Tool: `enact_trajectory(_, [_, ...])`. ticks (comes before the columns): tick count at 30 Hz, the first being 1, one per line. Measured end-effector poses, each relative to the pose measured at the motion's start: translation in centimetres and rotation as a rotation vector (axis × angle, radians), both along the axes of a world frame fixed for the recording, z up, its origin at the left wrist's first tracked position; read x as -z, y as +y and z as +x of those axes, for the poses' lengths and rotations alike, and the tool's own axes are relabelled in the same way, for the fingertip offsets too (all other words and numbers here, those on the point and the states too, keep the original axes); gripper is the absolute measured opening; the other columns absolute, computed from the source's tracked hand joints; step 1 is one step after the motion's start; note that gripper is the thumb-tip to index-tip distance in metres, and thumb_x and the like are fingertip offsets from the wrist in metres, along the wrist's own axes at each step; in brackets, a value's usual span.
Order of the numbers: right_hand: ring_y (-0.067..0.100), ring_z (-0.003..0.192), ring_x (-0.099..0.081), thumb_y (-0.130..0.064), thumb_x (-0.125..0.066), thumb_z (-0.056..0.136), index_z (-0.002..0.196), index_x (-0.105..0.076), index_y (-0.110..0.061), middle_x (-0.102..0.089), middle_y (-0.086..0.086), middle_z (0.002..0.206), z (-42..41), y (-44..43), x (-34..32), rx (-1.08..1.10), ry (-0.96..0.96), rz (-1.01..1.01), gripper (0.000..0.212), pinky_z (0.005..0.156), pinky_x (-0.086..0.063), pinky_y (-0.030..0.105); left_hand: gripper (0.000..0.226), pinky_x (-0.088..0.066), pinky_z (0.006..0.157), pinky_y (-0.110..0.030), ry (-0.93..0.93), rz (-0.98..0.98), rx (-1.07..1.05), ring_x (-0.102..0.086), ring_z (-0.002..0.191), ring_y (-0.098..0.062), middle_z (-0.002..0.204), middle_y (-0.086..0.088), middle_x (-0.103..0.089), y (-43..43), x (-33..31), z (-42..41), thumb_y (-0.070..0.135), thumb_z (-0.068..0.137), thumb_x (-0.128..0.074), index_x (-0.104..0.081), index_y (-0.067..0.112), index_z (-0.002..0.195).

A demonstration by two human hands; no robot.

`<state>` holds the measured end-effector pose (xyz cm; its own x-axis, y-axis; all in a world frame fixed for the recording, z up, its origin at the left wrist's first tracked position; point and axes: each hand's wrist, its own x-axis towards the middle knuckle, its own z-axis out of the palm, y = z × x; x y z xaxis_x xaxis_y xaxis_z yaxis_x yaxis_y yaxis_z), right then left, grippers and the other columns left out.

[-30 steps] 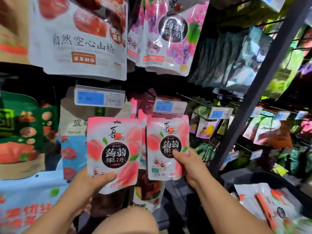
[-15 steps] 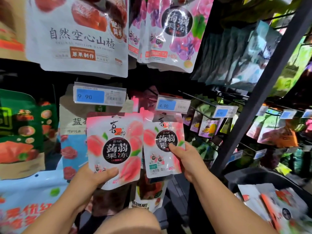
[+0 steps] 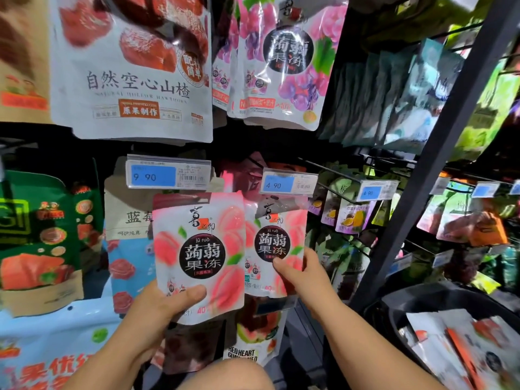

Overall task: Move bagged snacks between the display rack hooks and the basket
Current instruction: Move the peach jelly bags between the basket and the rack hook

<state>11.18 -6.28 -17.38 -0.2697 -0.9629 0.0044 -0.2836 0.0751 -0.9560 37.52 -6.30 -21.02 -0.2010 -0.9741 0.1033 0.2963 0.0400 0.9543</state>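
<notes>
Rack [image 3: 439, 153], left hand [image 3: 157, 313], right hand [image 3: 306, 277] gripping peach bags [image 3: 197, 249]

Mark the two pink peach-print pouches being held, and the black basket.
Left pink peach-print plastic pouch [image 3: 201, 256]: head view, on its black round label.
Right pink peach-print plastic pouch [image 3: 271, 241]: head view, on its black round label.
Black plastic basket [image 3: 399, 301]: head view, on its left rim.

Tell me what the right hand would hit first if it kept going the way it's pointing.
Probably the 4.90 price tag: the right hand points up and forward, and the top of the peach bag it pinches sits just under that tag. Depth is unclear.
</notes>
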Motion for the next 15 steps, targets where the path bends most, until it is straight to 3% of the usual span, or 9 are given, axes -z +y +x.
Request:
enact_trajectory(2, [0.014, 0.104, -0.059, -0.039, -0.084, 0.073, 0.127, -0.041, -0.024, -0.057, -0.002, 0.116, -0.2, 0.3, 0.5, 0.068, 0.029, -0.071, 0.071, 0.091, -0.051, 0.033, 0.092, -0.056, 0.084, -0.04, -0.017, -0.026, 0.037, -0.071, 0.1, -0.031, 0.109, -0.014, -0.073, 0.2, -0.4, -0.4, 0.035, 0.035, -0.095, -0.065, 0.011, 0.118])
enact_trajectory(5, [0.013, 0.104, -0.053, -0.033, -0.082, 0.076, 0.129, -0.041, -0.024, -0.049, -0.003, 0.115, -0.3, 0.8, 0.3, 0.215, 0.165, -0.253, 0.068, 0.093, -0.047, 0.032, 0.077, -0.057, 0.068, -0.024, -0.02, -0.045, 0.082, -0.073, 0.093, -0.026, 0.104, -0.013, -0.075, 0.5, -0.9, -1.1, 0.025, 0.04, -0.085, -0.066, 0.01, 0.113])
enact_trajectory(7, [0.011, 0.1, -0.051, -0.033, -0.076, 0.083, 0.115, -0.049, -0.029, -0.049, -0.008, 0.109, 0.0, 1.2, -0.6, 0.26, 0.278, -0.382, 0.041, 0.088, -0.042, 0.025, 0.077, -0.059, 0.073, -0.027, -0.027, -0.038, 0.103, -0.072, 0.097, -0.027, 0.106, -0.013, -0.074, 0.4, -1.0, -1.7, 0.024, 0.043, -0.085, -0.065, 0.01, 0.116])
enact_trajectory(10, [0.005, 0.089, -0.058, -0.032, -0.066, 0.091, 0.09, -0.062, -0.035, -0.062, -0.008, 0.094, 0.7, 1.9, -1.8, 0.111, 0.283, -0.419, 0.004, 0.076, -0.042, 0.017, 0.076, -0.054, 0.093, -0.046, -0.021, -0.002, 0.136, -0.068, 0.105, -0.036, 0.112, -0.017, -0.072, 0.0, -0.8, -2.5, 0.022, 0.047, -0.086, -0.064, 0.008, 0.118])
enact_trajectory(11, [0.006, 0.085, -0.061, -0.035, -0.065, 0.091, 0.09, -0.065, -0.033, -0.066, -0.005, 0.09, 1.1, 2.1, -2.1, 0.026, 0.213, -0.392, 0.002, 0.077, -0.046, 0.02, 0.075, -0.051, 0.097, -0.05, -0.025, 0.01, 0.143, -0.067, 0.106, -0.038, 0.112, -0.018, -0.071, -0.2, -0.8, -2.8, 0.022, 0.048, -0.087, -0.065, 0.008, 0.118])
enact_trajectory(13, [0.01, 0.078, -0.064, -0.052, -0.067, 0.085, 0.094, -0.068, -0.03, -0.07, -0.005, 0.086, 1.6, 2.4, -2.5, -0.092, 0.1, -0.323, 0.024, 0.076, -0.051, 0.027, 0.075, -0.048, 0.1, -0.054, -0.043, 0.021, 0.162, -0.067, 0.107, -0.039, 0.113, -0.019, -0.071, -0.4, -1.0, -3.5, 0.024, 0.048, -0.09, -0.067, 0.008, 0.117])
enact_trajectory(15, [0.01, 0.074, -0.064, -0.051, -0.068, 0.085, 0.097, -0.068, -0.024, -0.069, -0.006, 0.081, 1.9, 2.4, -2.6, -0.164, 0.038, -0.264, 0.029, 0.074, -0.052, 0.028, 0.08, -0.053, 0.095, -0.049, -0.068, 0.021, 0.186, -0.068, 0.105, -0.037, 0.113, -0.019, -0.071, -0.5, -1.2, -4.2, 0.028, 0.043, -0.095, -0.067, 0.007, 0.116])
